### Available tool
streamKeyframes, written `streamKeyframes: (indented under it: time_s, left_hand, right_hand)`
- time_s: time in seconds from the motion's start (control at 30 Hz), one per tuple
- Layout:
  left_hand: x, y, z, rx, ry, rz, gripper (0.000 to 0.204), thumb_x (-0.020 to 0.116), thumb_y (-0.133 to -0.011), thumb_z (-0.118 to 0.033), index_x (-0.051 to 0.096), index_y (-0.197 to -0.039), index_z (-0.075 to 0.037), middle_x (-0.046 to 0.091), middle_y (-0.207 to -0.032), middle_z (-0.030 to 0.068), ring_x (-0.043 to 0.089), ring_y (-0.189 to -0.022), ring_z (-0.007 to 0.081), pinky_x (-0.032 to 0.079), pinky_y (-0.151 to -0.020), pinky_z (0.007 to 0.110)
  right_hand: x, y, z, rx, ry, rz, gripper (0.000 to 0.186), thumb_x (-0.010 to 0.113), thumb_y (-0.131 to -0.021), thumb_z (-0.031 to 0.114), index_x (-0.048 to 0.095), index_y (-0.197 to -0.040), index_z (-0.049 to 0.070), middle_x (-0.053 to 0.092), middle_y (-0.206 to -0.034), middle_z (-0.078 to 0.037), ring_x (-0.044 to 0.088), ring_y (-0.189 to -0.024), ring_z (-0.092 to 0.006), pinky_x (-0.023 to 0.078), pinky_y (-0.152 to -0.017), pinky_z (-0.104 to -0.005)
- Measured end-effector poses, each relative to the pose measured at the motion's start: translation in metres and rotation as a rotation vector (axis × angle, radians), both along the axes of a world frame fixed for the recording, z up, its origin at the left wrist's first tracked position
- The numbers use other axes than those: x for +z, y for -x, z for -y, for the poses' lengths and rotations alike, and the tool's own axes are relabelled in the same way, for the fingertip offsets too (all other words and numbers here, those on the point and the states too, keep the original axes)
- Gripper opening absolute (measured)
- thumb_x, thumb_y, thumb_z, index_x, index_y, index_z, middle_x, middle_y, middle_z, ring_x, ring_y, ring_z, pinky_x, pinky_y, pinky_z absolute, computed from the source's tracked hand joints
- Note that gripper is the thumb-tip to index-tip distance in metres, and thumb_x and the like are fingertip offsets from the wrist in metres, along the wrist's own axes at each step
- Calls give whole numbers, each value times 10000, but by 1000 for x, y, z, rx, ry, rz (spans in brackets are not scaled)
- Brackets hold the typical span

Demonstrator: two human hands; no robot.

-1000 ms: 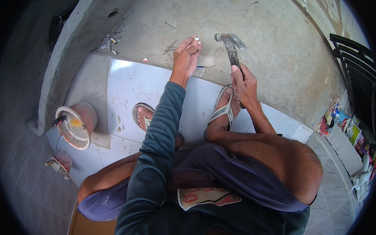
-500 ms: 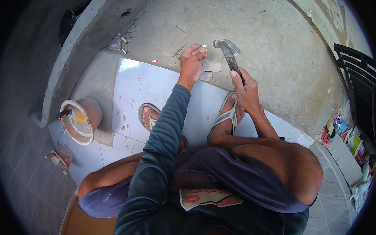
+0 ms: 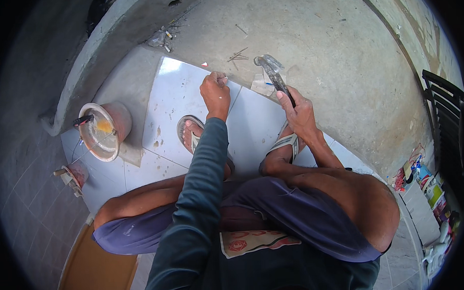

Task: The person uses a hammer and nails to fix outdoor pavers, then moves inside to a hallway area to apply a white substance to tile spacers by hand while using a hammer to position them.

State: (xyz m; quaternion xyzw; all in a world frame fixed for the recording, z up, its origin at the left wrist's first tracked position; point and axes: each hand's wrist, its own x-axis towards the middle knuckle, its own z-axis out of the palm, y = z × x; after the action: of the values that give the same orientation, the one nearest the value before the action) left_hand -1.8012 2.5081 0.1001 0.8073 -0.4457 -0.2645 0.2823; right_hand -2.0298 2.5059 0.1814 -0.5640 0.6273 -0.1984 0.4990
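Observation:
My right hand (image 3: pixel 300 114) is wrapped round the handle of a claw hammer (image 3: pixel 277 78), its metal head pointing away from me above the concrete floor. My left hand (image 3: pixel 216 95) is closed above the white floor tiles (image 3: pixel 165 104), left of the hammer. A small white piece (image 3: pixel 225 80) shows at its fingertips; its exact kind is too small to tell. Past the tile edge, under the hammer, lie pale flat scraps (image 3: pixel 259 84) with a blue mark. Several nails (image 3: pixel 237 55) lie on the concrete behind them.
On the left stand a dusty bucket (image 3: pixel 121 129) and a smaller container (image 3: pixel 80 172) with a tool in it. A low concrete curb (image 3: pixel 81 68) curves at far left, with litter (image 3: pixel 159 39) beside it. Black slatted furniture (image 3: pixel 445 107) and packages (image 3: pixel 430 186) line the right.
My left hand has drawn back and left from the concrete to above the tiles, its fingers curling in. The hammer has tilted slightly left in my right hand. The view has shifted a little.

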Motion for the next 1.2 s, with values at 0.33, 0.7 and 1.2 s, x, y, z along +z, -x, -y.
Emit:
streamKeyframes:
  time_s: [0.33, 0.7, 1.2]
  left_hand:
    - [-9, 15, -13, 18, 186, 41, 196, 571, -747, 146, 636, -865, 3, 594, -826, 150, 638, -784, 343, 499, -692, 424]
    - [-10, 16, -13, 67, 235, 0, 220, 603, -711, 129, 661, -877, -3, 622, -802, 134, 641, -734, 309, 489, -657, 388]
    - [-4, 4, -3, 63, 79, -180, 357, 552, -755, 160, 662, -1052, -5, 594, -849, 88, 631, -783, 211, 518, -733, 292]
  right_hand:
    - [-1, -32, 1, 171, 80, 128, 351, 601, -981, 281, 593, -1131, -36, 639, -809, -265, 630, -739, -436, 487, -652, -455]
    - [-15, -42, 3, 163, -16, 156, 360, 588, -987, 295, 575, -1129, -35, 623, -755, -271, 619, -726, -466, 477, -639, -476]
    - [-9, -33, 1, 24, 12, 276, 330, 582, -998, 296, 612, -1093, -18, 549, -641, -154, 506, -561, -241, 439, -562, -375]
